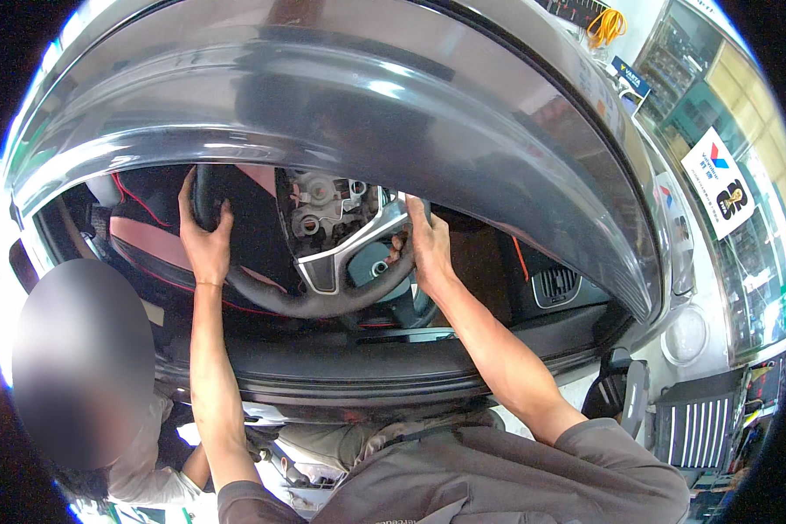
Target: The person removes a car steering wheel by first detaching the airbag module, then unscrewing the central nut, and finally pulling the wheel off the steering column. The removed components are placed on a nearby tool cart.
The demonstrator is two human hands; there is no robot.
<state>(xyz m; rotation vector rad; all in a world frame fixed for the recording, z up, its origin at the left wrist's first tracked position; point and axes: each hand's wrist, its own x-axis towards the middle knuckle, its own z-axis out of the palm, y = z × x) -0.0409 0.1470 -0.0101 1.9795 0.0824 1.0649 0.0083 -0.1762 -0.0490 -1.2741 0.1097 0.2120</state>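
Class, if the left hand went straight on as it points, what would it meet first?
The left hand would first meet the steering wheel rim, which it grips; the car roof looks next, though depth is unclear.

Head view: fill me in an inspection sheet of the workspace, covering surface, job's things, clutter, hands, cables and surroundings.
Surface: dark lower edge of the car opening, below the forearms.
Job's things: steering wheel, its top hidden by the grey car roof; metal hub parts lie exposed.
Clutter: round white item and dark panel with pale stripes, both outside the car at right.
Hands: left hand grips the rim's left side; right hand grips its right side.
Cables: orange coil, upper right; cable or hose, cannot tell.
Surroundings: another person, lower left; air vent right of the wheel; glass-fronted cabinet, far right.
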